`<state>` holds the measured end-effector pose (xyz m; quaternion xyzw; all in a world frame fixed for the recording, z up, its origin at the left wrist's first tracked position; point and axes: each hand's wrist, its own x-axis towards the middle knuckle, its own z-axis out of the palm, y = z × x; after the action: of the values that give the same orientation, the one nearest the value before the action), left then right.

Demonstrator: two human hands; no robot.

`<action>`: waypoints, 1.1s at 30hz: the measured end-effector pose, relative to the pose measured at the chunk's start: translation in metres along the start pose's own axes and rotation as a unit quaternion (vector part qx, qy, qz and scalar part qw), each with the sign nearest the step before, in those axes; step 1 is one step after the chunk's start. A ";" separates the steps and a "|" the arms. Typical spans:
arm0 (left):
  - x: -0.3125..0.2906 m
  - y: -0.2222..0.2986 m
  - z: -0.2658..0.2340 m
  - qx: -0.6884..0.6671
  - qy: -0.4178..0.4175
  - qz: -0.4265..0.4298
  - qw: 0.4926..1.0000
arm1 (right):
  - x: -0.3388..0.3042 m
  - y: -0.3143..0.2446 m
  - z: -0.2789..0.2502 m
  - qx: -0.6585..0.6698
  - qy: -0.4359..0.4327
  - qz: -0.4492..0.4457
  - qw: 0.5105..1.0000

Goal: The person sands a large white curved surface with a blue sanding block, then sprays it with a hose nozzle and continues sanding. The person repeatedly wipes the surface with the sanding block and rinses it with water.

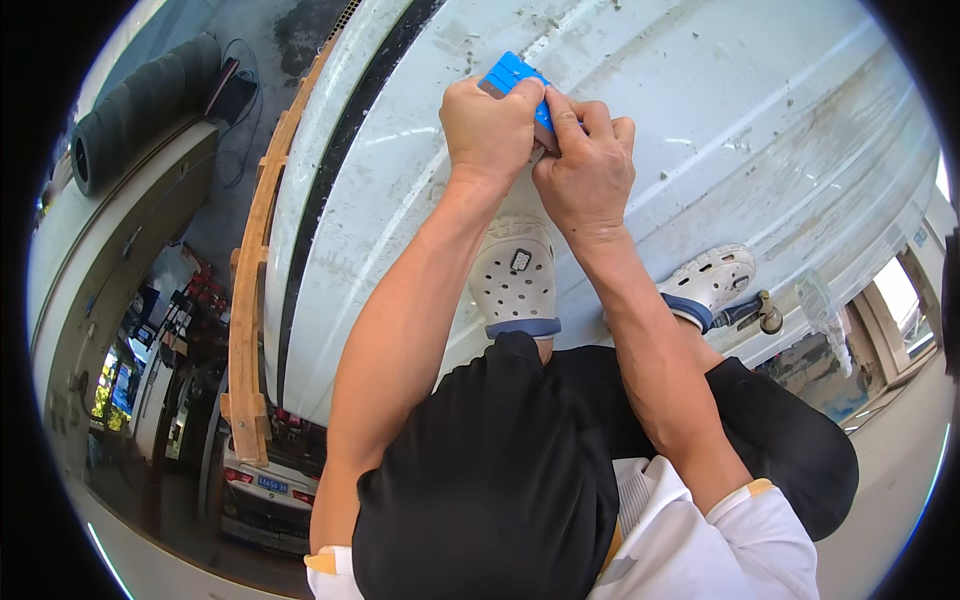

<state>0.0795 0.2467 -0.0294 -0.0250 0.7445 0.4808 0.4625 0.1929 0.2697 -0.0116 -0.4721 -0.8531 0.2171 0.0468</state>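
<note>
Both hands are closed on a small flat blue squeegee [510,72] with a darker strip along its lower edge. My left hand [485,130] wraps its left end, fingers curled underneath. From the right, my right hand [592,160] pinches the other end, its thumb and fingertips close to the left thumb. The tool is over a large white ribbed panel [400,190] that carries specks of grit and grey smears. Whether the squeegee's edge touches the panel is hidden by my hands.
My feet in white clogs [515,275] stand on the panel. A wooden rail [262,240] and a black strip [350,160] run along its left side. Tyres [145,110] lie beyond. A white car [270,490] is at lower left, a brass-ended fitting [768,315] beside my right foot.
</note>
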 end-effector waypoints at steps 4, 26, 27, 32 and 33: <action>-0.037 -0.009 -0.024 -0.003 0.022 -0.073 0.997 | -0.034 -0.004 0.002 0.002 -0.031 -0.039 0.999; -0.024 0.004 -0.014 0.006 0.001 -0.054 0.999 | -0.015 -0.005 -0.006 -0.003 -0.042 -0.004 0.999; -0.028 0.002 -0.012 -0.002 -0.001 -0.063 0.998 | -0.017 -0.004 -0.009 -0.004 -0.055 0.000 0.998; -0.057 -0.019 -0.024 -0.029 0.013 -0.105 0.994 | -0.051 -0.006 -0.012 0.005 -0.103 -0.002 0.995; -0.065 -0.023 -0.030 -0.031 0.021 -0.118 0.992 | -0.058 -0.008 -0.013 0.008 -0.116 -0.004 0.993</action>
<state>0.1082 0.1858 0.0044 -0.1369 0.7308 0.4448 0.4994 0.2219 0.2220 0.0104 -0.4397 -0.8529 0.2772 -0.0477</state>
